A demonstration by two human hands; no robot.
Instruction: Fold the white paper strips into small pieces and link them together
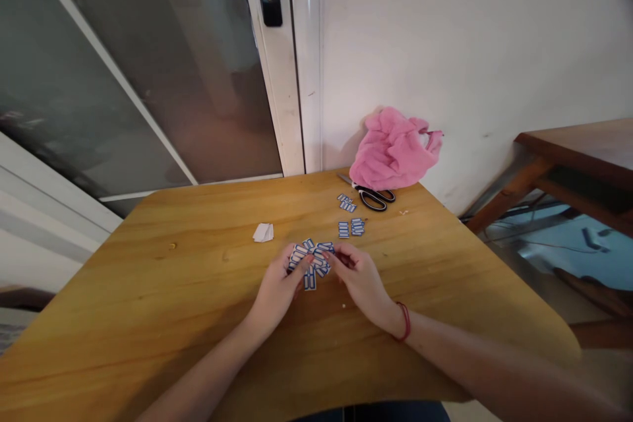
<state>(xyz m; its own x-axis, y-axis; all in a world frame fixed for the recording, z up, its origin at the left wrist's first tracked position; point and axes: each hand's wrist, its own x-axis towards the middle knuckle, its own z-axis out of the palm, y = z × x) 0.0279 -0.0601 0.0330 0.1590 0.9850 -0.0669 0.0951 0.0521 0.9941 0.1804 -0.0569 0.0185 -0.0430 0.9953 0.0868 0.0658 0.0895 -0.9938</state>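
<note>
Several small white paper labels with blue borders (310, 279) are gathered between my two hands, fanned out over the middle of the table. My left hand (283, 278) pinches them from the left, thumb on top. From the right, my right hand (360, 280) has its thumb and fingers closed on the same bunch; a red band circles that wrist. Just beyond my right hand, two small groups of similar labels (343, 229) lie on the wood, with another group (347, 202) farther back. Any print on the labels is too small to read.
The wooden table (148, 290) reaches back to a white wall and a glazed door (277, 79). Black-handled scissors (373, 198) lie at the back right beside a pink cloth (395, 148). Folded white paper (264, 232) sits left of centre. Another wooden table (583, 145) stands to the right.
</note>
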